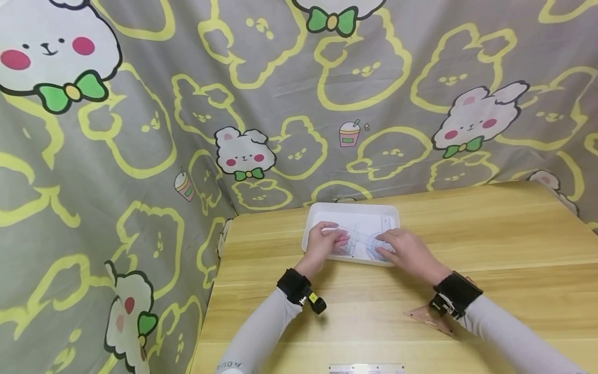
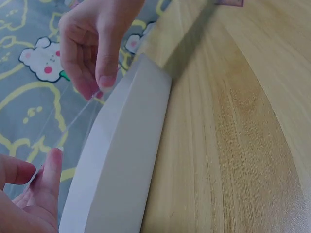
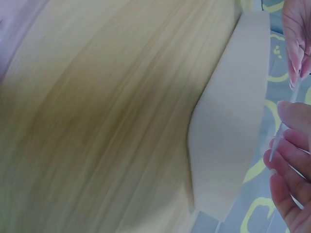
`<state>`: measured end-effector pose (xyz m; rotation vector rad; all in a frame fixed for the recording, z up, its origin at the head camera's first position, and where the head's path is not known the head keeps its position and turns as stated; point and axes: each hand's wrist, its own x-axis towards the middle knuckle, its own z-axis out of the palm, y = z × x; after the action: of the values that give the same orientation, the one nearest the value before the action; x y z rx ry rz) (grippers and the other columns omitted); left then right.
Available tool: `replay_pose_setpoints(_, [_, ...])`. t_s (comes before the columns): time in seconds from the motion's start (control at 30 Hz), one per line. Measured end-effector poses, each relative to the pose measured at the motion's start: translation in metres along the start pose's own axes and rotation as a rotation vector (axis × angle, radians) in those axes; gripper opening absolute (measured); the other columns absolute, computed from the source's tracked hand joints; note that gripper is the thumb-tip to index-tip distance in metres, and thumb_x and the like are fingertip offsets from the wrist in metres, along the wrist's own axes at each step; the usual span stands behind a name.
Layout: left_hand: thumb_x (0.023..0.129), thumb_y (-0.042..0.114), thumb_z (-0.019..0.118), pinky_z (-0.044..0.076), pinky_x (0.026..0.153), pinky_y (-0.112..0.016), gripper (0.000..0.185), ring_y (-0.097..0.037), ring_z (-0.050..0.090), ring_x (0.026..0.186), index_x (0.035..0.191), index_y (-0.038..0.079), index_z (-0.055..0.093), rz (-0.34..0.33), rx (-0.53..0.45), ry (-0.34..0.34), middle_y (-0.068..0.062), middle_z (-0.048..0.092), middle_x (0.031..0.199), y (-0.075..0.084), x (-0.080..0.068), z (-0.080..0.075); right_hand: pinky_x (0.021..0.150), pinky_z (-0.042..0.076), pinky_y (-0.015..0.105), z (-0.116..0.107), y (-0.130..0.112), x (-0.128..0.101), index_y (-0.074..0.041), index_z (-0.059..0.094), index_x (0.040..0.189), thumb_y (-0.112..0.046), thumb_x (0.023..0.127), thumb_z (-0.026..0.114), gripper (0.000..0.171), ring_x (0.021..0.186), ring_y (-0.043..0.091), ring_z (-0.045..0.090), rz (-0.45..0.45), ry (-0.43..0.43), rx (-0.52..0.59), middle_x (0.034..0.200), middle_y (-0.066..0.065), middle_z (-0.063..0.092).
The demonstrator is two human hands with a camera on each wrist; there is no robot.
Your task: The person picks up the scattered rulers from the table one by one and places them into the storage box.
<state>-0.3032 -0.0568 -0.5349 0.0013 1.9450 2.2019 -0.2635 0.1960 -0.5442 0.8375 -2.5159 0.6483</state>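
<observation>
We see a curtained-off tabletop work area; whether in a home or elsewhere, we cannot tell. A grey fabric curtain (image 1: pixel 280 106) printed with yellow outlines and white cartoon animals borders the pale wood-grain table (image 1: pixel 509 234), where we note a clear straight ruler (image 1: pixel 366 369) and a pink triangular set square (image 1: pixel 431 319).

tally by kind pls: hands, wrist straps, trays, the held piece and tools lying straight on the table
left hand, right hand: 2
black wrist straps: 2
white tray: 1
clear held piece: 1
pink triangle: 1
ruler, partly shown: 1
total: 8
</observation>
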Motion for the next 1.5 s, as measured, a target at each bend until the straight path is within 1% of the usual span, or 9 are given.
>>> replay_pose_setpoints(0.17, [0.097, 0.003, 0.072, 0.062, 0.084, -0.036, 0.023, -0.026, 0.079, 0.089, 0.117, -0.003, 0.062, -0.013, 0.030, 0.023, -0.019, 0.078, 0.100, -0.005, 0.008, 0.002, 0.081, 0.060, 0.053, 0.003, 0.012, 0.002, 0.004, 0.073, 0.110, -0.008, 0.085, 0.085, 0.030, 0.091, 0.036, 0.072, -0.013, -0.034, -0.004, 0.101, 0.020, 0.075])
replay_pose_setpoints(0.4, [0.093, 0.011, 0.079, 0.062, 0.082, -0.033, 0.021, -0.017, 0.078, 0.086, 0.111, 0.004, 0.071, 0.005, 0.249, 0.120, -0.006, 0.079, 0.094, -0.005, 0.027, 0.003, 0.084, 0.058, 0.057, 0.004, 0.029, 0.011, 0.005, 0.072, 0.109, -0.004, 0.085, 0.083, 0.028, 0.093, 0.040, 0.071, -0.004, -0.072, -0.019, 0.102, 0.022, 0.074])
replay_pose_setpoints(0.5, [0.092, 0.013, 0.081, 0.062, 0.082, -0.032, 0.021, -0.017, 0.078, 0.085, 0.110, 0.007, 0.071, -0.006, 0.299, 0.162, -0.005, 0.079, 0.093, -0.004, 0.035, 0.004, 0.085, 0.058, 0.057, 0.004, 0.034, 0.018, 0.004, 0.072, 0.111, -0.005, 0.087, 0.082, 0.027, 0.094, 0.040, 0.071, 0.020, -0.107, -0.029, 0.103, 0.022, 0.074])
replay_pose_setpoints(0.67, [0.092, 0.011, 0.081, 0.062, 0.081, -0.029, 0.020, -0.018, 0.077, 0.085, 0.109, 0.006, 0.071, -0.034, 0.308, 0.201, -0.006, 0.078, 0.095, -0.003, 0.048, 0.005, 0.083, 0.059, 0.054, 0.009, 0.041, 0.029, 0.004, 0.072, 0.113, -0.005, 0.088, 0.081, 0.028, 0.092, 0.038, 0.071, 0.064, -0.173, -0.042, 0.103, 0.020, 0.074])
replay_pose_setpoints(0.83, [0.090, 0.006, 0.081, 0.061, 0.079, -0.028, 0.021, -0.016, 0.078, 0.081, 0.108, 0.004, 0.071, -0.029, 0.369, 0.238, -0.008, 0.079, 0.093, -0.008, 0.059, 0.002, 0.081, 0.059, 0.053, 0.014, 0.046, 0.036, 0.005, 0.072, 0.111, -0.003, 0.088, 0.079, 0.025, 0.089, 0.037, 0.071, 0.031, -0.193, -0.053, 0.100, 0.021, 0.074])
replay_pose_setpoints(1.0, [0.092, 0.008, 0.080, 0.058, 0.078, -0.028, 0.020, -0.015, 0.076, 0.077, 0.108, 0.006, 0.069, -0.015, 0.455, 0.255, -0.007, 0.078, 0.094, -0.006, 0.067, 0.000, 0.082, 0.059, 0.052, 0.022, 0.055, 0.047, 0.006, 0.072, 0.108, -0.002, 0.087, 0.080, 0.024, 0.089, 0.037, 0.071, 0.011, -0.205, -0.077, 0.099, 0.021, 0.074])
replay_pose_setpoints(1.13, [0.093, 0.008, 0.079, 0.059, 0.075, -0.028, 0.018, -0.016, 0.074, 0.075, 0.106, 0.006, 0.068, -0.013, 0.467, 0.263, -0.007, 0.075, 0.093, -0.006, 0.074, 0.001, 0.082, 0.060, 0.052, 0.027, 0.061, 0.053, 0.006, 0.073, 0.105, -0.002, 0.086, 0.081, 0.022, 0.089, 0.037, 0.071, 0.000, -0.198, -0.093, 0.097, 0.021, 0.074])
replay_pose_setpoints(1.27, [0.094, 0.008, 0.078, 0.060, 0.075, -0.030, 0.015, -0.017, 0.073, 0.078, 0.106, 0.005, 0.069, -0.023, 0.502, 0.286, -0.008, 0.073, 0.094, -0.008, 0.082, 0.001, 0.081, 0.059, 0.052, 0.032, 0.066, 0.057, 0.004, 0.072, 0.102, -0.001, 0.087, 0.078, 0.017, 0.086, 0.037, 0.071, -0.021, -0.191, -0.105, 0.094, 0.019, 0.073])
replay_pose_setpoints(1.5, [0.097, 0.011, 0.074, 0.057, 0.089, -0.035, 0.013, -0.020, 0.071, 0.094, 0.109, 0.007, 0.077, -0.014, 0.636, 0.329, -0.007, 0.077, 0.100, -0.010, 0.090, 0.001, 0.075, 0.059, 0.050, 0.042, 0.071, 0.063, 0.003, 0.072, 0.096, 0.000, 0.088, 0.076, 0.009, 0.077, 0.034, 0.069, -0.008, -0.186, -0.146, 0.087, 0.016, 0.070])
